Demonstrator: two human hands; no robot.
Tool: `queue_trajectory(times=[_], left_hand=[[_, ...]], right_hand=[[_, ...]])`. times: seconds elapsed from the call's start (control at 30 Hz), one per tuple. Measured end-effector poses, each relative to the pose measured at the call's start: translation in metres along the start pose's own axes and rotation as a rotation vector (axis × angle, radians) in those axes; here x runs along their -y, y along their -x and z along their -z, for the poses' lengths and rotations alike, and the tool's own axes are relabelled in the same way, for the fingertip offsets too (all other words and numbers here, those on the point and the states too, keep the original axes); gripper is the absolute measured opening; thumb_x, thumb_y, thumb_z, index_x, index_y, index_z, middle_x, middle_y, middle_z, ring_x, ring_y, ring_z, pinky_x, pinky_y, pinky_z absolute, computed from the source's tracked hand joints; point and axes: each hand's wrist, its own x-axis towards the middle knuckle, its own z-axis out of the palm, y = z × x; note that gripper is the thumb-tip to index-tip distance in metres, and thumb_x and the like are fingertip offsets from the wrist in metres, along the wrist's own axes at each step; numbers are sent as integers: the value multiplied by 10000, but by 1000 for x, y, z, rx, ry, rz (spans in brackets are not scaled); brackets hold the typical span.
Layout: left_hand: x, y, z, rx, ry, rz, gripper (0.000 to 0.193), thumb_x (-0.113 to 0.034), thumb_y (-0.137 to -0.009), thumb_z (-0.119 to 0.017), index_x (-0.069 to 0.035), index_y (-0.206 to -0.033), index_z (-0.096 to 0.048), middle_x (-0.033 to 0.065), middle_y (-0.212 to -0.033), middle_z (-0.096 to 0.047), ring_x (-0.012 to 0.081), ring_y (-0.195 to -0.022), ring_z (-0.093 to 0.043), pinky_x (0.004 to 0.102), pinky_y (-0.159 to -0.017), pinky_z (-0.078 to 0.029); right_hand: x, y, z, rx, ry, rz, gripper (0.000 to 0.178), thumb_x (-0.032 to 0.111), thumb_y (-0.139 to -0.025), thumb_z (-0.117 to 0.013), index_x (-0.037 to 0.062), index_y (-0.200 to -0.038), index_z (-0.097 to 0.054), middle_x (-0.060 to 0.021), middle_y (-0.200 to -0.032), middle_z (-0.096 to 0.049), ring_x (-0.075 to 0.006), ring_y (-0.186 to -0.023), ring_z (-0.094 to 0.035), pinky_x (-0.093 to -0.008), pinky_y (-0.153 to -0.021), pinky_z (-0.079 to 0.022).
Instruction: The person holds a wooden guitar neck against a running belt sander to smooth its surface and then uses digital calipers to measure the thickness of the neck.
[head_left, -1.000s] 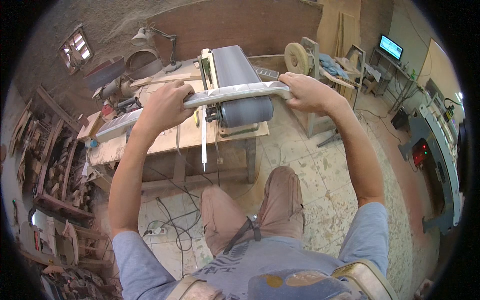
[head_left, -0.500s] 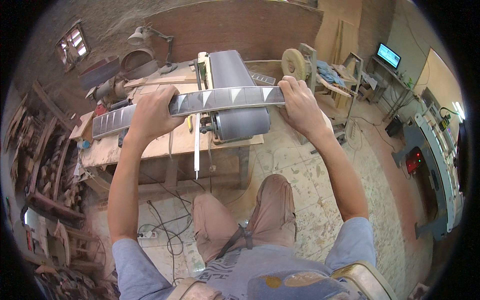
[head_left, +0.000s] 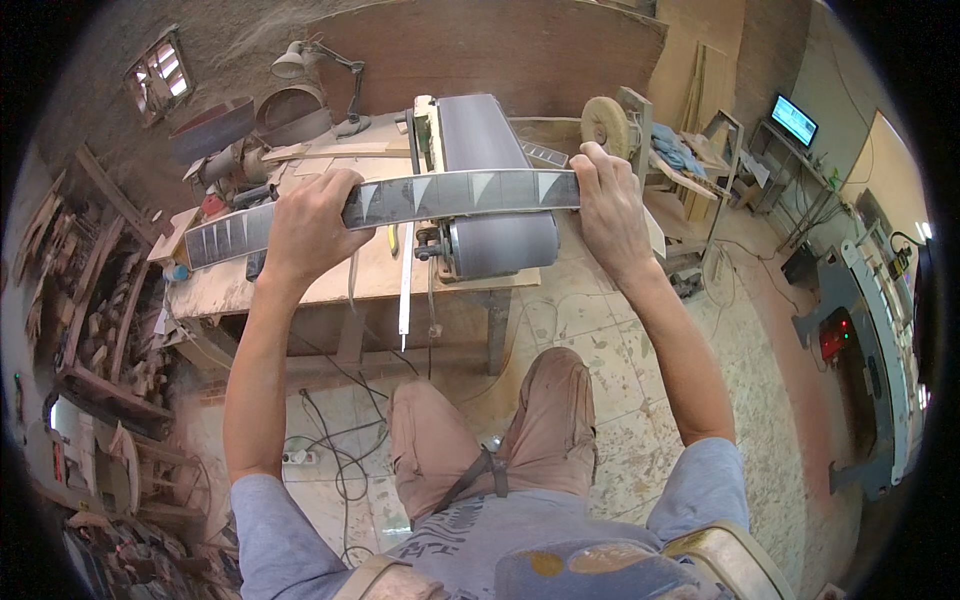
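A long dark guitar fingerboard (head_left: 455, 196) with pale triangular inlays lies crosswise over a belt sander, between its wide grey belt (head_left: 482, 135) and its front roller (head_left: 505, 245). My left hand (head_left: 312, 225) is closed round the board left of the sander, with a length of it sticking out further left. At the board's right end my right hand (head_left: 612, 215) grips it, fingers over the top. The board's underside is hidden, so I cannot tell whether it touches the belt.
The sander stands on a wooden workbench (head_left: 300, 285) with a desk lamp (head_left: 345, 90) behind. A round buffing wheel (head_left: 605, 125) is at the back right. Black cables (head_left: 335, 440) lie on the tiled floor. A grey machine (head_left: 865, 380) stands far right, wood scraps (head_left: 95, 310) far left.
My view has shifted slightly, so the bench and sander appear further right. Both hands keep hold of the fingerboard, which sits a little further left relative to the sander.
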Motion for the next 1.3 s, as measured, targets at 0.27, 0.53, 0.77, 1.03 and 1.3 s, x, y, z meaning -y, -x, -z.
queue_trajectory(times=[0.27, 0.53, 0.77, 1.03, 1.3], left_hand=[[-2, 3, -3, -94, -91, -56, 396, -185, -696, -880, -62, -994, -650, 93, -913, -692, 303, -846, -694, 434, -743, -555], [0, 7, -4, -144, -179, -97, 453, -214, -663, -907, -69, -1012, -656, 83, -901, -686, 287, -869, -695, 423, -750, -556], [-6, 10, -9, -214, -249, -118, 498, -250, -646, -915, -76, -1026, -645, 84, -887, -669, 297, -873, -692, 433, -747, -557], [-5, 11, -1, -97, -165, -82, 505, -243, -681, -906, -61, -1089, -669, 126, -979, -713, 322, -907, -717, 425, -772, -573], [-8, -3, 18, 224, 61, 122, 554, -333, -713, -921, 11, -1112, -750, 185, -972, -762, 344, -818, -741, 403, -827, -573]], right_hand=[[-2, 1, -4, -67, 19, 23, 449, 53, -896, -657, 82, -1299, -459, -120, -1351, -497, -299, -1137, -528, -432, -925, -497], [-2, 5, -8, -80, 67, 30, 492, 44, -897, -667, 85, -1331, -439, -132, -1411, -448, -311, -1195, -498, -441, -976, -490], [-8, 7, -8, -110, 84, 37, 505, 47, -880, -679, 81, -1335, -463, -139, -1424, -455, -320, -1217, -499, -441, -1009, -494], [-12, -1, 10, -56, -46, 92, 406, 27, -884, -651, 47, -1266, -516, -130, -1359, -535, -312, -1122, -567, -429, -969, -529], [-19, -5, 22, 276, -273, 51, 420, -90, -842, -615, 21, -1232, -506, -161, -1256, -574, -368, -1065, -601, -454, -966, -536]])
